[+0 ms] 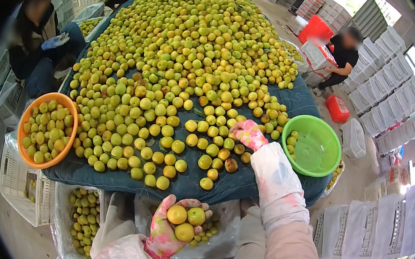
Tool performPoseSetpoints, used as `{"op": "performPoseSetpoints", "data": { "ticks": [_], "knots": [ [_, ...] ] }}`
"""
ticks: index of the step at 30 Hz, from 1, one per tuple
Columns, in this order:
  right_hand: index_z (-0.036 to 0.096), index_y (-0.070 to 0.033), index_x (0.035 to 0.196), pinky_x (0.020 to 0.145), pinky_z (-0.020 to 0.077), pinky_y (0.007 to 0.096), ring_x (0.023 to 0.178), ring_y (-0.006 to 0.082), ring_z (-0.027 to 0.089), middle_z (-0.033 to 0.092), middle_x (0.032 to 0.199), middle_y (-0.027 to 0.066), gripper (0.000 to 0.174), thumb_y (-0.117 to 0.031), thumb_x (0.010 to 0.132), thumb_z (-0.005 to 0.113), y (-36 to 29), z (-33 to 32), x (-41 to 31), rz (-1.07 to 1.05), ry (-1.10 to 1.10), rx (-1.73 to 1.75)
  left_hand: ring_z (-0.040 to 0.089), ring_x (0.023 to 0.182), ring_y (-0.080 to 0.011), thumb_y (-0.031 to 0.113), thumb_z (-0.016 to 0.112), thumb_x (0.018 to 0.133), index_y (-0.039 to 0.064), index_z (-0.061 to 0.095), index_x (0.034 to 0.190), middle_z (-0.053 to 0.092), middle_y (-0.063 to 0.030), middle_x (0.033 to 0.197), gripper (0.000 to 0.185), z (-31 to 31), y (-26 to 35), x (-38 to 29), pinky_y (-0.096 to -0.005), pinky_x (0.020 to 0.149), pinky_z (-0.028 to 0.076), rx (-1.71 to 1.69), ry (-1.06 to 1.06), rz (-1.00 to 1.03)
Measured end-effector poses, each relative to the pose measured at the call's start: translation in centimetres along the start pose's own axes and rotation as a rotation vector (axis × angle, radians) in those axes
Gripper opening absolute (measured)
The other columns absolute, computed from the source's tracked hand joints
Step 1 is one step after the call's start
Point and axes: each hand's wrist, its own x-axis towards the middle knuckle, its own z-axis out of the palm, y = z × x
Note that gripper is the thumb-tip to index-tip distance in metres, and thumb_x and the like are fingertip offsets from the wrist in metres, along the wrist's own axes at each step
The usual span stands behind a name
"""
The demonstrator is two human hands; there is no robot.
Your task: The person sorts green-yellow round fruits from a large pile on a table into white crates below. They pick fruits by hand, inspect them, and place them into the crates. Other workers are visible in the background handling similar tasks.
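A large heap of round yellow-green fruit (200, 49) covers a table padded with dark green cloth (103, 182). My left hand (171, 224), in a pink floral glove, is palm up below the table's near edge and cradles three of the fruits (184, 232). Beneath it is a plastic-lined container (224, 241) with more fruit inside. My right hand (249, 134), gloved alike, reaches over the near right part of the heap, fingertips down at the fruit; whether it grips one is hidden. To its right stands a green plastic basket (314, 146) with a few fruits.
An orange basket (25, 152) full of fruit sits at the table's left corner. Below are a white crate (16, 181) and a lined crate of fruit (84, 222). A person (36, 39) sits at left; another (346, 57) handles boxes at right. Stacked crates (391, 80) line the right wall.
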Motion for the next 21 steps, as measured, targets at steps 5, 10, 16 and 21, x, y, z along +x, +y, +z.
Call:
{"op": "performPoseSetpoints", "data": {
  "ticks": [5,10,16,21],
  "knots": [
    [0.059,-0.009,0.128,0.101,0.0447,0.0361,0.122,0.0319,0.053,0.056,0.132,0.0170,0.052,0.001,0.077,0.059,-0.9,2.3,-0.4,-0.178,0.231,-0.137,0.056,0.114,-0.0338,0.051,0.043,0.096,0.001,0.061,0.109,0.058,-0.0188,0.122,0.055,0.3,-0.3,0.5,-0.0384,0.074,0.050,0.014,-0.012,-0.022],
    [0.058,-0.011,0.129,0.107,0.0391,0.0351,0.130,0.0276,0.046,0.048,0.141,0.0127,0.054,0.004,0.076,0.061,-5.7,5.3,-2.3,-0.248,-0.215,-0.112,0.055,0.115,-0.0360,0.054,0.043,0.094,0.002,0.062,0.110,0.058,-0.0191,0.123,0.057,0.0,0.0,0.0,-0.0393,0.073,0.053,0.021,0.049,-0.007],
    [0.066,-0.010,0.115,0.091,0.0504,0.0398,0.105,0.0320,0.062,0.066,0.112,0.0125,0.031,-0.006,0.085,0.059,-6.0,3.9,2.1,-0.172,0.149,0.094,0.055,0.116,-0.0372,0.055,0.043,0.094,0.003,0.062,0.110,0.058,-0.0189,0.124,0.058,-0.2,-0.2,0.2,-0.0401,0.073,0.054,0.015,0.027,-0.019],
    [0.062,-0.006,0.118,0.092,0.0471,0.0418,0.111,0.0335,0.060,0.062,0.120,0.0179,0.032,-0.017,0.088,0.058,-5.7,6.5,8.6,0.007,0.093,-0.362,0.055,0.117,-0.0364,0.055,0.042,0.095,0.003,0.062,0.110,0.058,-0.0188,0.125,0.057,-0.2,-0.3,1.0,-0.0398,0.074,0.053,0.056,0.030,-0.012]
  ]
}}
